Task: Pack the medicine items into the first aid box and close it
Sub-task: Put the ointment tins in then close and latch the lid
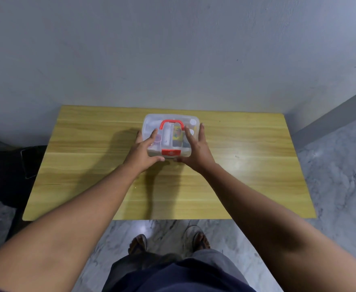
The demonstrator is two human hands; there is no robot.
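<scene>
Forearms (pixel 67 228) lead to left hand (pixel 143 152) and right hand (pixel 196 148), straight-fingered on first aid box (pixel 173 118), contents blurred.

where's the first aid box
Head view: the first aid box sits on the table near the wall, between the left hand and right hand.

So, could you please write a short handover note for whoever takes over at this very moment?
Left hand: fingers straight on the lid's left side, thumb at the front edge.
Right hand: the same on the lid's right side.
First aid box: on the wooden table, lid on, red handle folded flat.
Done: medicine items show inside through the clear lid, and the lid is in place.
Left: check that the red latch at the front has snapped shut, which this view does not settle.
</scene>
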